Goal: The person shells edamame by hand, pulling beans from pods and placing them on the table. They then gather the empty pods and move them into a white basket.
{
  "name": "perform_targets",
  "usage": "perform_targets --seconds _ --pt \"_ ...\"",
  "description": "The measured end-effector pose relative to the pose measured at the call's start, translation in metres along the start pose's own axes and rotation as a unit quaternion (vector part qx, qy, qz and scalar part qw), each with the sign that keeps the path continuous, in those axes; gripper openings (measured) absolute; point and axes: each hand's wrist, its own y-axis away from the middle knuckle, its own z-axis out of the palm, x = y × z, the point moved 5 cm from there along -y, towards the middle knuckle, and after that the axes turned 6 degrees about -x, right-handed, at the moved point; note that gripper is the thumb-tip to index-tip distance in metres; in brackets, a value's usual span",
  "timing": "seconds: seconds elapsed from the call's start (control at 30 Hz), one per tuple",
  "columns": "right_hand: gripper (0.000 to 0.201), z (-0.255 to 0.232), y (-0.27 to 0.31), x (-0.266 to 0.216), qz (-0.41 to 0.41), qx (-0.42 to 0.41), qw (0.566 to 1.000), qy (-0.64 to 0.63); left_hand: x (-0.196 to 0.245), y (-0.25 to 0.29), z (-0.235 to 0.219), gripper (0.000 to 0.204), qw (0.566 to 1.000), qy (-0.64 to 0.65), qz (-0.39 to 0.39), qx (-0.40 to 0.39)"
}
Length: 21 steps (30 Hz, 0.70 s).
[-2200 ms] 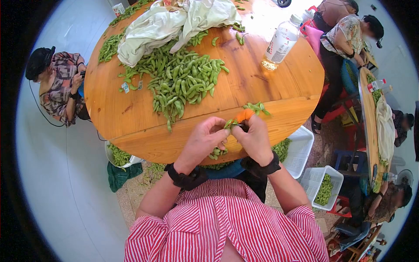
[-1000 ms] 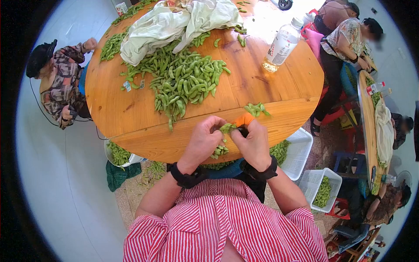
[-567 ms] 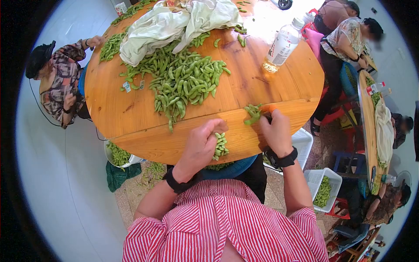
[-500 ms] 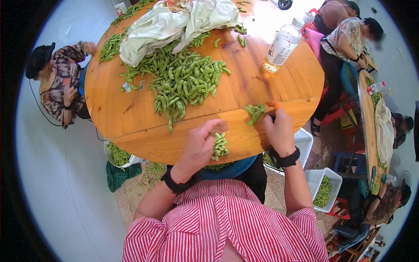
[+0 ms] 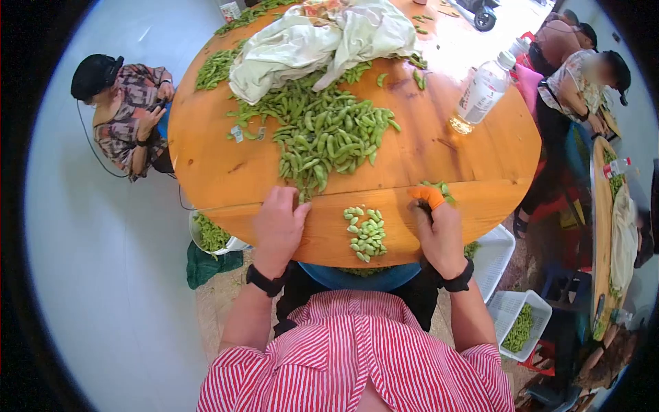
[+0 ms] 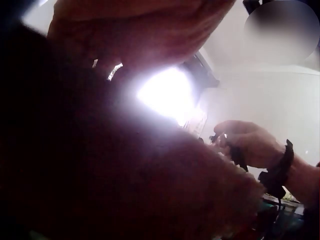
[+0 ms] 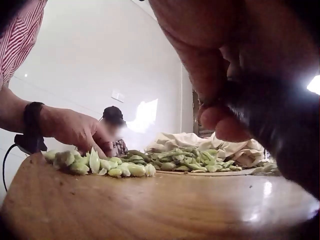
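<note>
My left hand [image 5: 278, 226] reaches to the near tip of a heap of green edamame pods [image 5: 336, 137], with pods between thumb and fingers; I cannot tell whether it pinches one. Its fingertips are mostly hidden. My right hand [image 5: 441, 233] hovers by the table's right front edge, fingers loosely curled, an orange cover [image 5: 429, 198] on its index finger. Something black shows below that finger; the right wrist view shows a dark, shadowed shape [image 7: 272, 115] beside the fingertips. Husks [image 5: 439, 187] lie just past this hand. Shelled beans [image 5: 367, 237] lie in a small pile between the hands.
On the round wooden table [image 5: 220, 161] stand a clear bottle [image 5: 484, 93] and a pale cloth [image 5: 288, 55] over the heap. A blue basin [image 5: 329, 276] is under the front edge. White baskets [image 5: 504, 312] stand on the right. People sit around.
My left hand has moved from beside the shelled beans leftward to the pods. The right hand, which set husks down, has drawn back from them. The head view has shifted.
</note>
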Motion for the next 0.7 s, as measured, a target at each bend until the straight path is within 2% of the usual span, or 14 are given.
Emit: perform_targets --seconds 0.03,0.17,0.23,0.37,0.43,0.47,0.53,0.57,0.63,0.7 --pt "0.03 0.001 0.001 0.001 0.004 -0.016 1.0 -0.018 0.001 0.0 0.001 0.026 1.0 -0.007 0.009 -0.013" --pt "0.032 0.002 0.007 0.009 0.025 -0.035 0.998 -0.038 -0.003 0.0 0.001 0.025 1.0 0.02 -0.007 -0.015" --pt "0.033 -0.001 0.01 0.008 0.015 -0.017 0.997 -0.067 -0.008 0.003 -0.002 0.021 0.988 0.143 -0.054 0.03" --pt "0.031 -0.007 0.012 -0.002 -0.02 0.012 0.997 -0.077 -0.008 0.003 -0.009 0.018 0.965 0.233 -0.098 0.063" --pt "0.028 -0.004 0.011 -0.001 -0.015 -0.019 0.999 -0.044 -0.009 0.003 -0.009 0.018 0.907 0.391 -0.15 0.051" --pt "0.028 -0.002 0.011 0.001 -0.015 -0.017 0.999 -0.041 -0.008 0.003 -0.01 0.018 0.906 0.394 -0.148 0.051" --pt "0.024 0.005 0.012 0.007 -0.017 -0.013 1.0 -0.012 -0.006 0.004 -0.001 0.017 0.836 0.523 -0.162 -0.022" --pt "0.024 0.006 0.011 0.01 -0.017 -0.012 1.0 -0.01 -0.004 0.004 0.0 0.017 0.835 0.525 -0.161 -0.022" --pt "0.021 0.003 0.011 0.012 -0.029 0.02 0.998 0.055 0.009 0.005 0.012 0.017 0.779 0.604 -0.152 -0.078" --pt "0.018 0.002 0.009 0.007 -0.01 0.01 0.998 0.062 0.024 0.006 0.017 0.017 0.759 0.625 -0.154 -0.099"
